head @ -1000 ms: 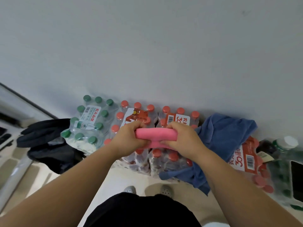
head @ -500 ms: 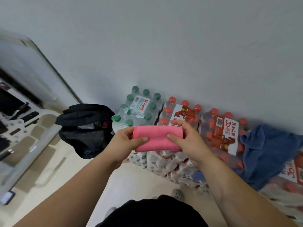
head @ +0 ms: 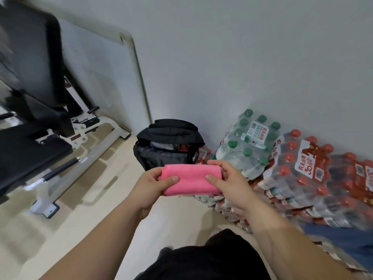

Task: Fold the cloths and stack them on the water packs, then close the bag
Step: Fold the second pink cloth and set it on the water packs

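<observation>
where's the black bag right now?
Head view, centre-left: the black bag sits open on the floor against the wall, just left of the green-capped water pack and beyond the held pink cloth.

A folded pink microfibre cloth (head: 190, 181) is held mid-air at the centre. The left hand (head: 150, 187) pinches its 9 o'clock end and the right hand (head: 230, 184) its 3 o'clock end, thumbs on top. At 12 o'clock from the cloth, an open black fabric bag (head: 171, 129) stands on the pale floor (head: 177, 215) by the wall. A shrink-wrapped pack of green-capped water bottles (head: 248, 142) lies at 2 o'clock and red-capped packs (head: 314, 174) at 3 o'clock. A blue cloth (head: 347, 241) shows at 4 o'clock, blurred.
</observation>
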